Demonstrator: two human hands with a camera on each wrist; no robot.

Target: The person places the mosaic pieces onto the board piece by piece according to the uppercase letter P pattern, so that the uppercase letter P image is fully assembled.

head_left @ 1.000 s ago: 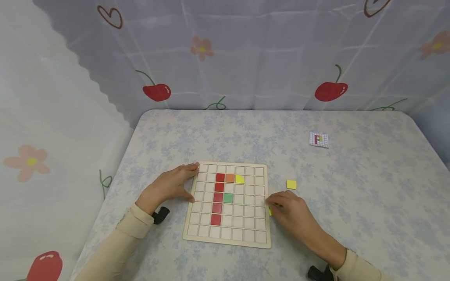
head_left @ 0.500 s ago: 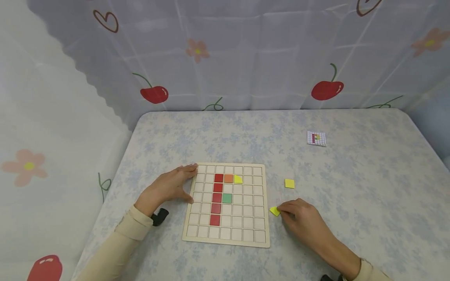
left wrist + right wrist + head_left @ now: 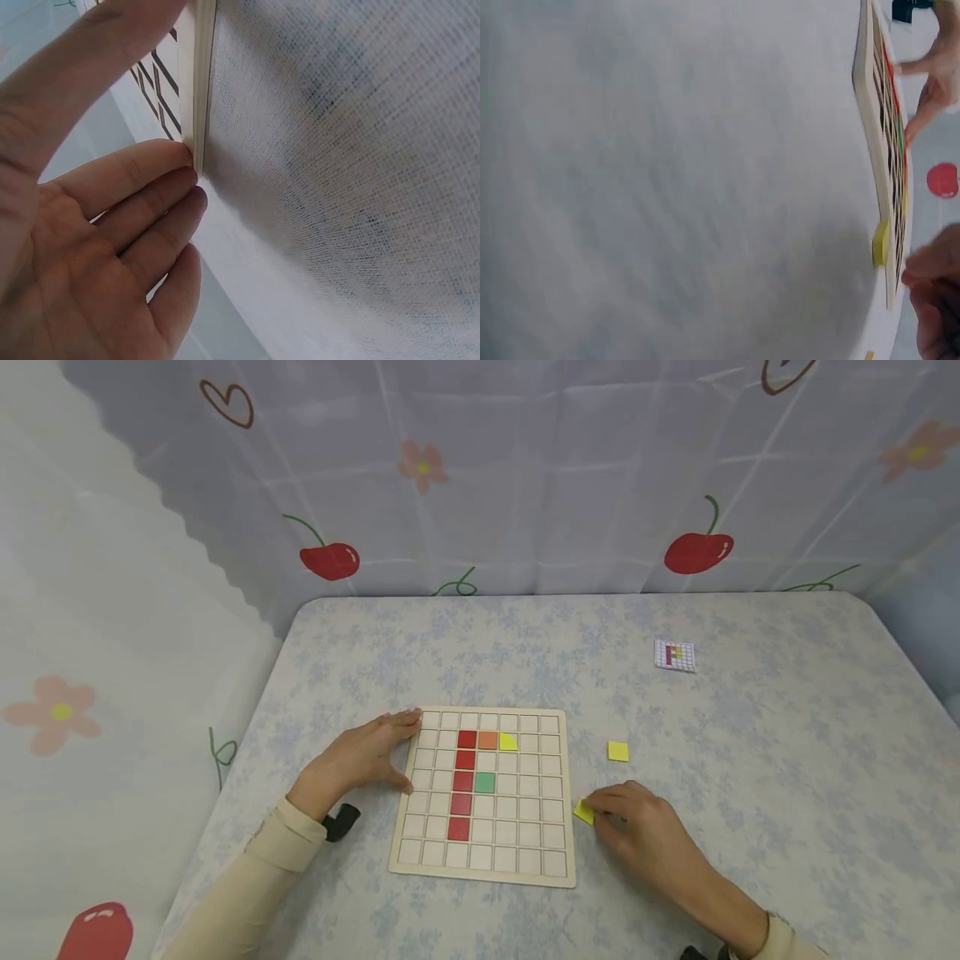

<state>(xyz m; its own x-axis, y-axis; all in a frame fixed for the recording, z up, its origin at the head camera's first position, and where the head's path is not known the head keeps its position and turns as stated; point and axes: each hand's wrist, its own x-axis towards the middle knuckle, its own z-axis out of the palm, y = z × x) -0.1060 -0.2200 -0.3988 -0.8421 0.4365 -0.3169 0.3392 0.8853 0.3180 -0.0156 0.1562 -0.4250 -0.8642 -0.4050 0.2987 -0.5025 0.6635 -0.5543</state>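
A pale wooden grid board [image 3: 517, 881] lies on the table. Its cells hold a column of several red tiles [image 3: 461, 805], an orange tile [image 3: 487, 741], a yellow tile with one rounded corner [image 3: 507, 742] and a green tile [image 3: 484, 783]. My left hand [image 3: 357, 760] rests against the board's left edge, fingers and thumb spread; the left wrist view shows straight fingertips [image 3: 191, 161] touching it. Beside the right edge, my right hand [image 3: 647, 832] has bent fingers at a loose yellow tile [image 3: 582, 813]. In the right wrist view those fingers look slightly apart from that tile, so the grip is unclear.
A square yellow tile [image 3: 618, 752] lies right of the board, beyond my right hand. Farther back is a small card [image 3: 675, 656] with a coloured grid pattern. The table [image 3: 420, 652] has a blue-flowered cloth, with a printed curtain [image 3: 540, 485] behind it.
My right hand has moved slightly right from the board's edge, bringing the loose yellow tile into view. That tile then turned a little and shifted slightly left. The left hand stayed at the board.
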